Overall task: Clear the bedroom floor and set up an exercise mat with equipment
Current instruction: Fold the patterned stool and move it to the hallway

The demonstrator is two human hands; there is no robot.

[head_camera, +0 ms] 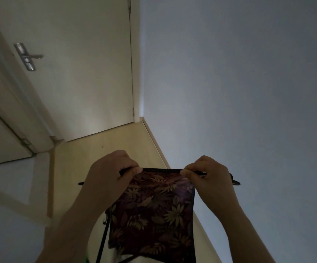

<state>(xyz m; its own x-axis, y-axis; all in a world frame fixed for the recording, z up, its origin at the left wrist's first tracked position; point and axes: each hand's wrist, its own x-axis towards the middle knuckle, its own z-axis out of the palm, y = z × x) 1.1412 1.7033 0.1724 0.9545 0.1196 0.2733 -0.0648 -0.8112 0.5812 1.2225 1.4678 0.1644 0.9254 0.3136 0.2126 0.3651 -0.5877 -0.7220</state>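
Up and far left of the bag there's a metal door handle [25, 56] on a pale door [87, 73], and below it a strip of light wooden floor [106, 147] runs down towards the bag. Now the action: the left hand [112, 171] is at the bag's top left corner, fingers curled and pinching the dark top hem, with a black cord end poking out just beyond it. Between the two hands hangs the bag [154, 209] itself, a dark drawstring pouch printed with golden leaves, held up in the air in front of the person with its top edge pulled taut and its body dropping away below. A black cord [101, 242] dangles down beside its lower left edge. At the top right corner the right hand [207, 175] mirrors the left, thumb and fingers nipped onto the hem, another cord end jutting out past it. Right of the bag there's only a plain grey wall [249, 92]. My read is that this is the equipment stage, with the mouth of the bag being worked, though I can't tell whether it's being drawn open or cinched closed. No mat is in sight. If opening is the plan, the next move calls for both hands to spread the hem apart, then one to hold the bag steady by the rim while the other reaches inside.
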